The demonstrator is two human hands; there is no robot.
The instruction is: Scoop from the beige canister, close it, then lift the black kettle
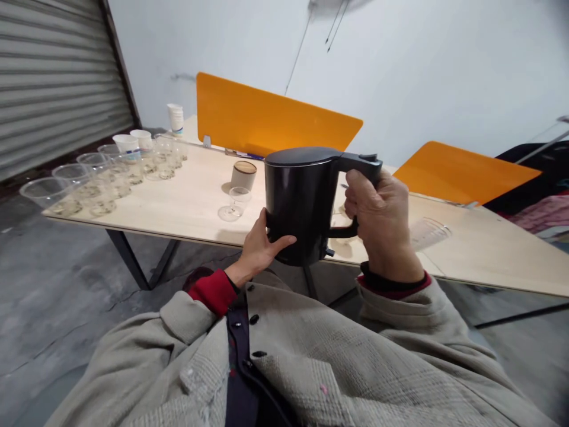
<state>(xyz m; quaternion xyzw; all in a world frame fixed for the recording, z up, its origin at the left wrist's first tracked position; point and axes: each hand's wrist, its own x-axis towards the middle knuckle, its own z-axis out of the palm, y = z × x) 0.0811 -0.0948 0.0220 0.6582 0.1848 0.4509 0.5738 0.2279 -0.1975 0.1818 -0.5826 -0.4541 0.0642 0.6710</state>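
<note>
A black electric kettle (300, 207) with its lid down is held up in front of me, near the table's front edge. My right hand (382, 216) is wrapped round its handle. Against the lower left side of the kettle, my left hand (262, 249) grips the body, thumb across the front and the other fingers hidden behind it. Just left of the kettle stand a small clear stemmed cup (240, 201) and, behind it, a greyish cup with a brown rim (244, 177). What is inside the kettle is hidden.
Several clear plastic cups (95, 178) with pale liquid crowd the table's left end, beside white paper cups (127, 144). A paper cup stack (176, 118) stands behind. Orange dividers (275, 121) line the back. Stacked clear cups (429, 232) lie sideways at right.
</note>
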